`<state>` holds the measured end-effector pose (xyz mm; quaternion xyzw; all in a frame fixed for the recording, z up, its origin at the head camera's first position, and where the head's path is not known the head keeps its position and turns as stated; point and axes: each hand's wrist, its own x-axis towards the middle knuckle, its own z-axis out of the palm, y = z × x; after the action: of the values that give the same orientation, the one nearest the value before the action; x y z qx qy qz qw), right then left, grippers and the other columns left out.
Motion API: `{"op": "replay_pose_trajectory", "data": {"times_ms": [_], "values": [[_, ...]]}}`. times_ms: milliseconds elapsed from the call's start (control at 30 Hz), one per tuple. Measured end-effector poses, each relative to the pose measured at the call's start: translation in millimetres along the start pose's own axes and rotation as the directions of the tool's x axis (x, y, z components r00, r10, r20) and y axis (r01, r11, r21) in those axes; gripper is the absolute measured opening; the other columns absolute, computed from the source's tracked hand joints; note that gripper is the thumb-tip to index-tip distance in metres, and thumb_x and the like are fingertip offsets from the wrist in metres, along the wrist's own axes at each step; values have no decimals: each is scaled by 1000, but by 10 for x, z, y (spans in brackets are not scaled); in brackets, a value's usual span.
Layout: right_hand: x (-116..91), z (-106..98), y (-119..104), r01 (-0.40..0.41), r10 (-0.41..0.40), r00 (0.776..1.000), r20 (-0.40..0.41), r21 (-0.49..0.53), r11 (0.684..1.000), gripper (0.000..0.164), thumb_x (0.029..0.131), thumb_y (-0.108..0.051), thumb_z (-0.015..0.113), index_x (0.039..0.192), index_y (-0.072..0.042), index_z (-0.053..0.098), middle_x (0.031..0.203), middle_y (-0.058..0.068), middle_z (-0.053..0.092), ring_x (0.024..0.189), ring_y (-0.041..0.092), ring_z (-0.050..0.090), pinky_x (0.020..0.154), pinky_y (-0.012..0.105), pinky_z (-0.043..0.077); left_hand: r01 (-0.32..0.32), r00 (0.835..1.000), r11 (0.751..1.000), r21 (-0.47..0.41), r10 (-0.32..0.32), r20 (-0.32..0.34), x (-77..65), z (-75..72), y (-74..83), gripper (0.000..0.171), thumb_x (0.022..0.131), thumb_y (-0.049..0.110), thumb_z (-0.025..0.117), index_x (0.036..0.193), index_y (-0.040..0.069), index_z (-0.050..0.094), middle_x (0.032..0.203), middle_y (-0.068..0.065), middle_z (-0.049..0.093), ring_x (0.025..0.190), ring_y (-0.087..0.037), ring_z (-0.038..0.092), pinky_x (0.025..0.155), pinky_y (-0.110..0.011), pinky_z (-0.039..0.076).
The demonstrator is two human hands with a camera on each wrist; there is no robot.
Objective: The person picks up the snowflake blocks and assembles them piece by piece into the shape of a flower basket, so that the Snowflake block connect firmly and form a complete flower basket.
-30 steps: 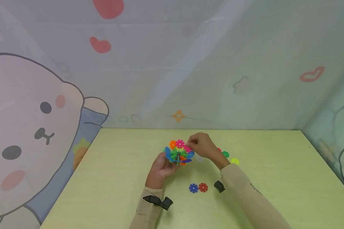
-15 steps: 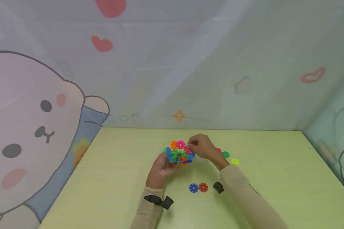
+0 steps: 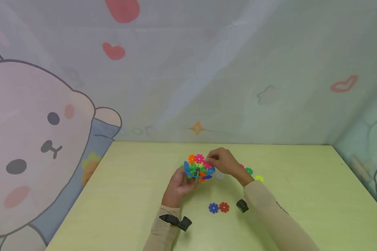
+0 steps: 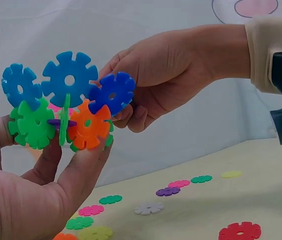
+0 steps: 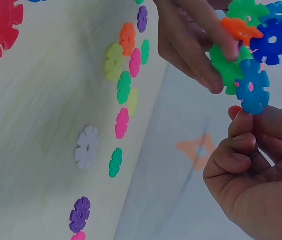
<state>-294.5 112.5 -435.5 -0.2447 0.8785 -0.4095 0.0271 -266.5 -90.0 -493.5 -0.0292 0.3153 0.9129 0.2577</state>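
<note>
My left hand [image 3: 179, 183] holds up a ball-like cluster of interlocking snowflake discs [image 4: 56, 82], clear of the table. Blue discs rim one side of it, with green and orange ones nearer the middle. Fingers and thumb of that hand grip the green and orange discs. At the cluster's far right edge, my right hand [image 3: 224, 162] pinches a pink disc [image 3: 207, 164] between thumb and fingertips. From the right wrist view, only a reddish sliver of this disc shows above the fingertips, beside a blue disc [image 5: 245, 92]; the rest is hidden.
On the table [image 3: 128, 195] lie loose discs: a blue one [image 3: 213, 211] and a red one [image 3: 224, 210] in front, a white one [image 3: 220, 176] behind. Several more, such as a yellow disc [image 3: 259, 179], lie right of and beyond the right hand. A printed curtain [image 3: 176, 69] hangs behind.
Both hands stay almost in place, the cluster and the pinched disc still touching or close together. The whole head view has shifted slightly.
</note>
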Motion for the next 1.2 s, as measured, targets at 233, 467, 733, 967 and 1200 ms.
{"op": "replay_pose_trajectory", "data": {"times_ms": [233, 467, 733, 967, 1200], "values": [[10, -29, 13, -1, 1, 1000, 0, 8, 1000, 20, 99, -16, 61, 92, -3, 73, 80, 9, 70, 69, 14, 60, 68, 28, 53, 16, 1000, 1000, -7, -16, 13, -9, 16, 2, 29, 105, 21, 40, 110, 15, 68, 111, -1, 64, 98, -14, 64, 82, -28, 60], [-55, -60, 45, -38, 38, 999, -14, 9, 999, 21, 100, -19, 61, 94, -2, 73, 84, 11, 72, 75, 22, 65, 71, 30, 55, 52, 994, 997, -54, -47, 98, -55, 40, 9, 31, 104, 25, 37, 123, 13, 58, 129, -4, 47, 112, -20, 56, 91, -33, 57], [-216, 24, -44, 33, -58, 973, -222, -113, 993, 34, 101, -27, 57, 126, -6, 65, 113, 12, 71, 101, 27, 66, 90, 48, 55, -16, 999, 981, -192, 24, 41, -46, 49, -33, 29, 103, 23, 43, 117, 10, 63, 113, -4, 56, 108, -19, 58, 96, -34, 55], [-290, 244, -30, 338, -457, 863, -214, -428, 839, 65, 80, -38, 83, 134, -8, 62, 138, 12, 62, 139, 36, 47, 110, 60, 38, -70, 996, 966, -247, 80, 32, -10, 119, -78, 31, 104, 29, 42, 118, 7, 59, 95, -3, 55, 83, -12, 51, 79, -25, 49], [-222, 347, 22, 364, -608, 748, -266, -602, 711, 53, 70, -22, 92, 117, -8, 71, 120, 9, 71, 121, 33, 60, 100, 57, 43, -85, 995, 971, -223, 93, 27, 8, 242, -140, 32, 104, 29, 41, 126, 8, 50, 117, -4, 52, 103, -16, 52, 94, -31, 50]]}}
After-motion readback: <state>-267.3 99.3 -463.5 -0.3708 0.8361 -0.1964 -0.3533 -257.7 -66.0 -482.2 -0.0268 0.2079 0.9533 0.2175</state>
